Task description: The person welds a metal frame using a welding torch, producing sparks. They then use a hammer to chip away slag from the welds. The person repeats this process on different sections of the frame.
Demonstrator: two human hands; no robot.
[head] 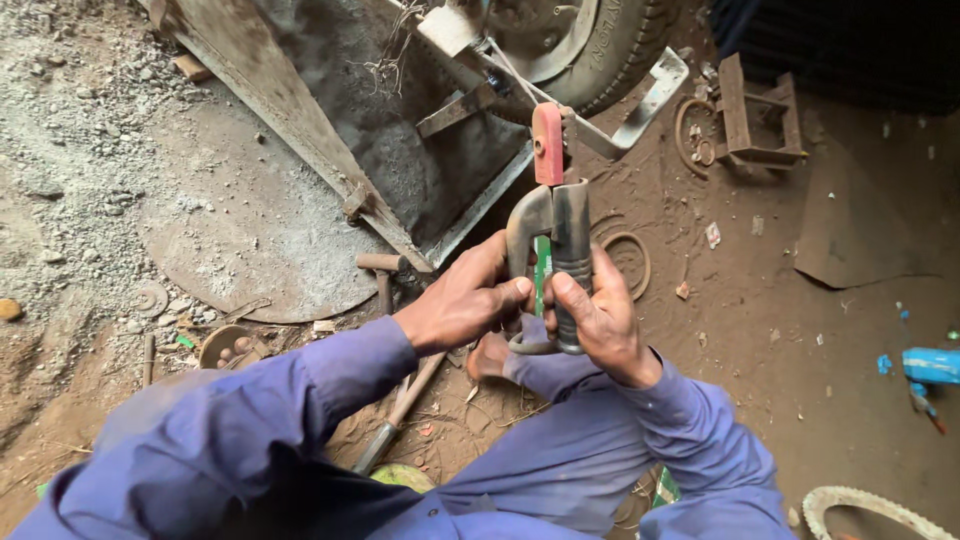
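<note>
Both my hands hold a welding electrode holder (560,215) upright in front of me. It has dark, worn handles and red jaw tips at the top. My left hand (462,298) grips its curved lever on the left side. My right hand (600,315) wraps the ribbed black handle on the right. A green piece (541,268) shows between the two handles. My blue sleeves and knees fill the bottom of the view.
A hammer (383,280) lies on the dirt floor by my left hand, near a round rusty plate (250,240). A long tool handle (405,405) rests under my arms. Metal frame (620,125), a tyre (610,45), metal rings (628,262) and a blue object (930,365) lie around.
</note>
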